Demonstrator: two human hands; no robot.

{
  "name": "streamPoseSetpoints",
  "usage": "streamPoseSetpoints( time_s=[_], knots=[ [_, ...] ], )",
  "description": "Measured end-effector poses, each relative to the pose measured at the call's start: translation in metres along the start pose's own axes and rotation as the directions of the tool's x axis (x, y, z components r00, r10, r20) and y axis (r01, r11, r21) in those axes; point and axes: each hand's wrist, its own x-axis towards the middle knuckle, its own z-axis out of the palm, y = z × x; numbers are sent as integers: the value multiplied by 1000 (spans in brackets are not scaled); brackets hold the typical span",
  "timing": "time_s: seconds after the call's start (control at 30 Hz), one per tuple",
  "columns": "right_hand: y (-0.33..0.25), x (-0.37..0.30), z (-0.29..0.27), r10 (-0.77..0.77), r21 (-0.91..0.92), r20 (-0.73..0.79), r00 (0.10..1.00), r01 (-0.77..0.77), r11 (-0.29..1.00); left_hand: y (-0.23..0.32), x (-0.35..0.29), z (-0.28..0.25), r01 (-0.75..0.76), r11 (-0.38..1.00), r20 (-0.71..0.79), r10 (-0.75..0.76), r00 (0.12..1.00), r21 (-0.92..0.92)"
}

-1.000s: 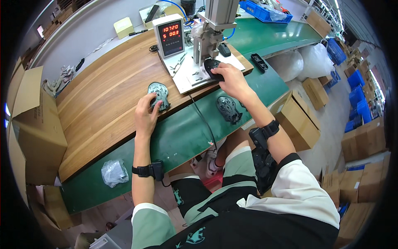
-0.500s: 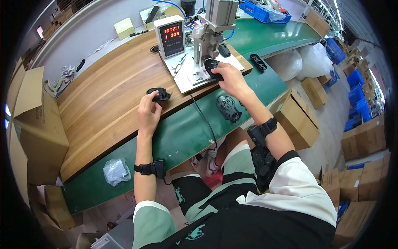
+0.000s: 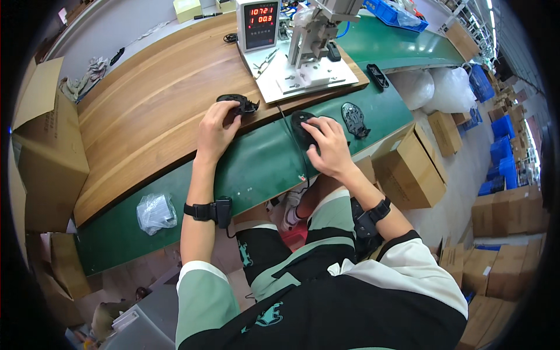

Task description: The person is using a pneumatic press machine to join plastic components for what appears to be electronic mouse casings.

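My left hand (image 3: 217, 129) is closed on a black mouse shell (image 3: 240, 104) at the front edge of the wooden board, thumb and fingers pinching its near side. Over the green bench top, my right hand (image 3: 330, 144) grips a dark rounded mouse part (image 3: 302, 127), its fingers lying across the top; the hand hides much of that part. Just right of it lies a mouse base (image 3: 354, 119) with its inner side up. Behind both hands stands a bench press (image 3: 314, 44) on a white plate, beside a box with a red digital display (image 3: 259, 26).
A black oblong tray-like piece (image 3: 378, 76) lies right of the press. A cable (image 3: 287, 125) hangs over the bench edge between my hands. A clear plastic bag (image 3: 156, 213) rests at the left. Cardboard boxes (image 3: 411, 169) flank the bench; a blue crate (image 3: 396, 14) sits far back.
My right hand has carried the dark mouse part off the press plate, toward me, to above the green bench. My left hand still holds the black shell. The whole view has shifted.
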Motion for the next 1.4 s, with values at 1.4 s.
streamPoseSetpoints(
  time_s=[1.4],
  knots=[
    [84,92,-14,66,-34,-21,998,-67,997,1,-2,-1,122,992,-40,-120,992,26]
  ],
)
